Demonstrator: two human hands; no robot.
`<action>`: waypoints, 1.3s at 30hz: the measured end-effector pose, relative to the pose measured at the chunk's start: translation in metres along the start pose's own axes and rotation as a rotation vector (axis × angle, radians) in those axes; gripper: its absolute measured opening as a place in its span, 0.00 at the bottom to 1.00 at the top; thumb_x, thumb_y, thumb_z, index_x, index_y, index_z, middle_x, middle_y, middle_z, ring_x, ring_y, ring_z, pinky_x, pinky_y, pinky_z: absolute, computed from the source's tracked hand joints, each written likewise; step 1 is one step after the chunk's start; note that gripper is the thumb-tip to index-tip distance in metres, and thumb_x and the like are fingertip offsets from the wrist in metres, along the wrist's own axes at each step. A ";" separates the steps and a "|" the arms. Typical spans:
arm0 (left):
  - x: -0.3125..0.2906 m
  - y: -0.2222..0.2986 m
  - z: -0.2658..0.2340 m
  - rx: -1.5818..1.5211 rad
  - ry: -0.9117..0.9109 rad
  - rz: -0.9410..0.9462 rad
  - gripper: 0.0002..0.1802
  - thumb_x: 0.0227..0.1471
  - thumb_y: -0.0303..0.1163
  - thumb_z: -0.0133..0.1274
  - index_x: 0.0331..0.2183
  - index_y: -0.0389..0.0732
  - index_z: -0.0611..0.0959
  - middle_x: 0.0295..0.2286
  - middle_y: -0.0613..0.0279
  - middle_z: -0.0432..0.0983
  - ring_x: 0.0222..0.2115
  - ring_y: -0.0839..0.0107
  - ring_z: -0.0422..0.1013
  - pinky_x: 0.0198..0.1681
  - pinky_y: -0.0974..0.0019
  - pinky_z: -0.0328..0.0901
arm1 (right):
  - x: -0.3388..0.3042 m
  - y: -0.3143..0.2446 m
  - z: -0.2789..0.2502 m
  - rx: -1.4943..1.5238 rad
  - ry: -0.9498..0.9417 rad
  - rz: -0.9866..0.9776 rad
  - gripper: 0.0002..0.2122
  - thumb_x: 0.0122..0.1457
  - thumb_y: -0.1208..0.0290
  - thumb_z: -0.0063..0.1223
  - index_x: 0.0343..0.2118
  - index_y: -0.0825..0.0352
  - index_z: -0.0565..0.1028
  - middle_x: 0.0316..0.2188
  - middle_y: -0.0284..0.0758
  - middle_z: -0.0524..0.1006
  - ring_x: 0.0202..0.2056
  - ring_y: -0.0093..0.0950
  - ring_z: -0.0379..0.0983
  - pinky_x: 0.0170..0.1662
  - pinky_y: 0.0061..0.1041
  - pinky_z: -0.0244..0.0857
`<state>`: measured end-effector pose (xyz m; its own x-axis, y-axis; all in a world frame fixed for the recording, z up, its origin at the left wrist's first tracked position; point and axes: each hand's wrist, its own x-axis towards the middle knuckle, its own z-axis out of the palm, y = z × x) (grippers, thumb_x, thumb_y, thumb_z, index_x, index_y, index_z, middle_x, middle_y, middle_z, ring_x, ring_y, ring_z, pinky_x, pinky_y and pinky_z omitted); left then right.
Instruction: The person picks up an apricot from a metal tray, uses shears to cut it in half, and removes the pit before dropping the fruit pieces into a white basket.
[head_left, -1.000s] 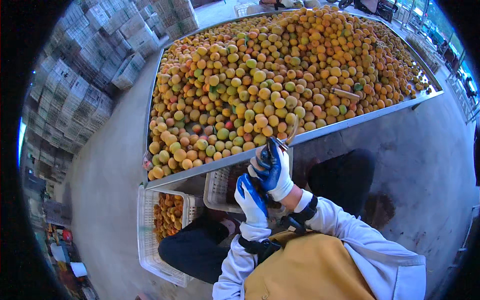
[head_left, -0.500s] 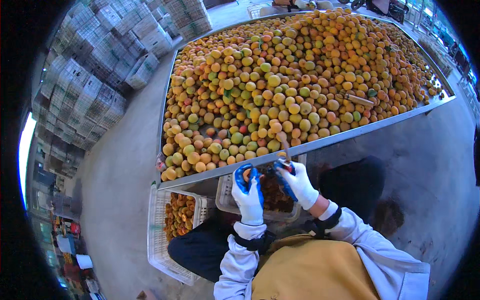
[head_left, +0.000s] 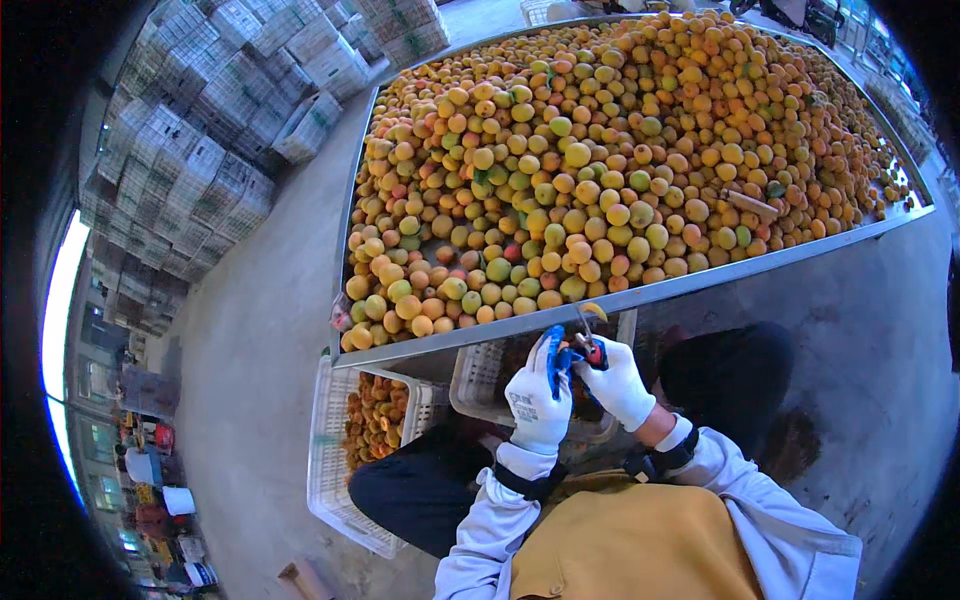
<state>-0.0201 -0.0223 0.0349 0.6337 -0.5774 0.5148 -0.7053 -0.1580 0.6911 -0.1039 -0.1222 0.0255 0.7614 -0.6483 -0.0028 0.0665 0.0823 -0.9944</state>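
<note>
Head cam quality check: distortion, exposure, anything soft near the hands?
Head view: strong fisheye, the metal table edge bows and the corners are black vignette; a blown-out white strip at the left rim; fruit pile evenly lit and sharp; left hand and right hand in white gloves slightly soft, the small tool between them hard to resolve.

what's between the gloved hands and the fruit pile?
Head view: the grey metal rim of the big tray separates the hands, left hand and right hand, from the fruit pile.
</note>
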 end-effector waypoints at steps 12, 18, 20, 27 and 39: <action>0.031 -0.036 -0.129 0.739 -0.036 -0.158 0.16 0.53 0.29 0.53 0.44 0.34 0.79 0.32 0.46 0.79 0.32 0.53 0.76 0.37 0.55 0.69 | 0.001 -0.016 -0.014 -0.374 -0.080 -0.150 0.09 0.52 0.69 0.60 0.24 0.67 0.73 0.19 0.44 0.71 0.23 0.46 0.69 0.27 0.34 0.63; 0.053 -0.057 -0.196 1.344 -0.438 -0.271 0.22 0.52 0.45 0.54 0.45 0.42 0.79 0.47 0.52 0.72 0.48 0.55 0.67 0.50 0.49 0.59 | -0.002 -0.021 -0.019 -0.478 -0.142 -0.164 0.11 0.53 0.64 0.61 0.25 0.66 0.74 0.22 0.43 0.74 0.27 0.48 0.72 0.29 0.38 0.65; 0.074 -0.060 -0.174 1.119 -0.390 -0.044 0.24 0.48 0.45 0.58 0.45 0.43 0.79 0.47 0.54 0.72 0.49 0.55 0.66 0.54 0.50 0.56 | -0.001 -0.021 -0.019 -0.486 -0.138 -0.160 0.11 0.53 0.64 0.61 0.26 0.66 0.74 0.23 0.43 0.74 0.28 0.47 0.72 0.29 0.38 0.65; 0.170 -0.086 -0.013 0.884 -0.505 0.215 0.27 0.47 0.47 0.58 0.47 0.43 0.77 0.47 0.56 0.73 0.49 0.56 0.66 0.53 0.51 0.57 | 0.000 -0.031 -0.029 -0.452 -0.066 -0.167 0.11 0.52 0.66 0.62 0.33 0.67 0.73 0.27 0.46 0.75 0.32 0.49 0.73 0.33 0.41 0.67; 0.207 -0.089 0.027 1.051 -0.791 0.015 0.26 0.42 0.47 0.62 0.45 0.50 0.79 0.50 0.52 0.67 0.51 0.53 0.65 0.51 0.48 0.60 | 0.001 -0.020 -0.042 -0.458 -0.058 -0.186 0.10 0.52 0.69 0.60 0.33 0.67 0.73 0.27 0.47 0.75 0.32 0.51 0.73 0.33 0.41 0.67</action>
<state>0.1658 -0.1494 0.0663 0.5209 -0.8377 -0.1640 -0.8473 -0.4840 -0.2187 -0.1311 -0.1561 0.0407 0.7991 -0.5760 0.1720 -0.0760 -0.3805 -0.9217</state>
